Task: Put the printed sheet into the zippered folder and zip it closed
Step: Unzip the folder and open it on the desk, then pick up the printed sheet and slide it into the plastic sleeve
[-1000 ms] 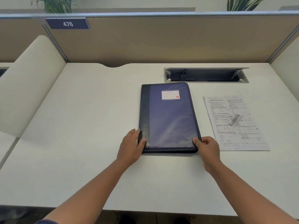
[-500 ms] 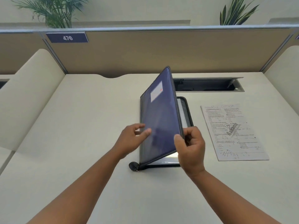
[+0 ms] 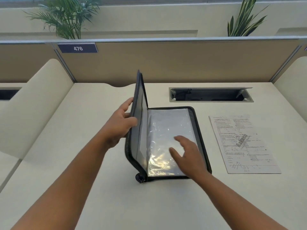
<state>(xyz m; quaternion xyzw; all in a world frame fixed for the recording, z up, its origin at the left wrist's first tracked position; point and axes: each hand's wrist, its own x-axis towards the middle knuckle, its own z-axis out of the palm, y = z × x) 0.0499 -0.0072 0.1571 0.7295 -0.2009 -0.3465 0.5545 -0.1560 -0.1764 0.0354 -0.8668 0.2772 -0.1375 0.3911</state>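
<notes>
While held near upright by the left hand (image 3: 118, 124), fingers (image 3: 127, 103) wrapped round its zipper edge, front cover (image 3: 139, 113) of the zippered folder (image 3: 166, 138) liable to fall shut onto the right hand (image 3: 188, 155) if that hold slackens. Right hand spread flat, fingers apart and gripping nothing, just over the clear plastic pocket (image 3: 166, 130) of the lower half; touching or hovering, cannot tell. Pocket film glossy and creased: likely to cling and resist a sliding sheet, hence risk of buckled or dog-eared paper. Printed sheet (image 3: 244, 143) flat on the table (image 3: 83, 188), just beside the folder on its right, apart from it and untouched; thin and flush with the surface, so probably awkward to lift by an edge. Zipper pull (image 3: 140, 177) at the near left corner; possible snag of a protruding sheet corner in the teeth on closing.

Surroundings: pale, smooth table, bounded by a tan partition (image 3: 182, 63) bearing a plate marked 476 (image 3: 77, 48), curved side dividers, and an open cable hatch (image 3: 211, 94) beyond the folder. Two potted plants (image 3: 66, 15) behind the partition.
</notes>
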